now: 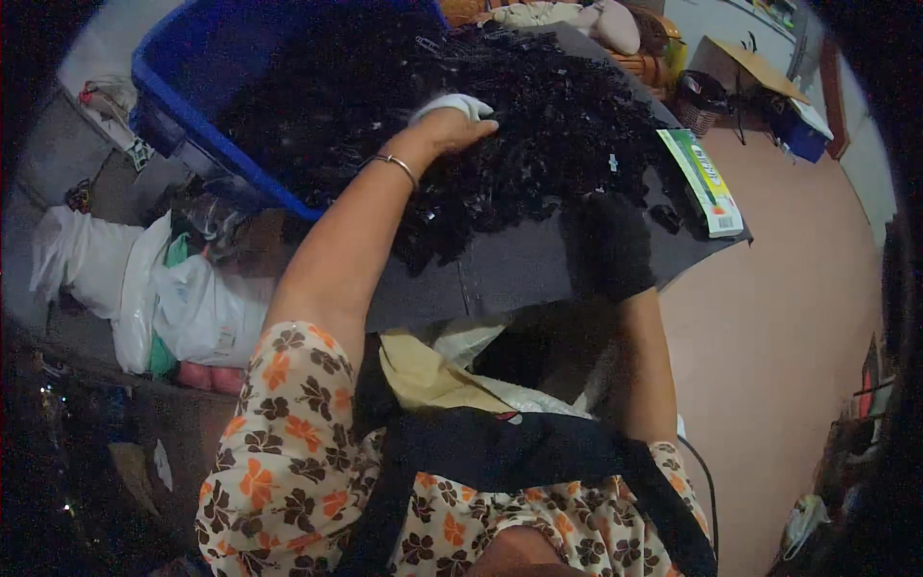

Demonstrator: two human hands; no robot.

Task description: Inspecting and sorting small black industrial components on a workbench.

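Note:
A large heap of small black plastic pieces [538,125] spills from a tipped blue bin [226,163] onto a dark grey surface [510,264]. My left hand [450,127] reaches over the middle of this heap, with white fabric around part of it and the thumb stretched out bare. The fingers look loosely spread over the pieces, and no held thing shows. In a black glove, my right hand [608,250] is at the near right edge of the heap. Its fingers blend into the dark pieces, so whether it grips anything is hidden.
A long green, yellow and white box [707,188] lies at the surface's right edge. White plastic bags [197,298] are piled at the left. Beige cloth or sacking [433,375] hangs below the near edge. A dark basket [700,101] stands beyond on the right.

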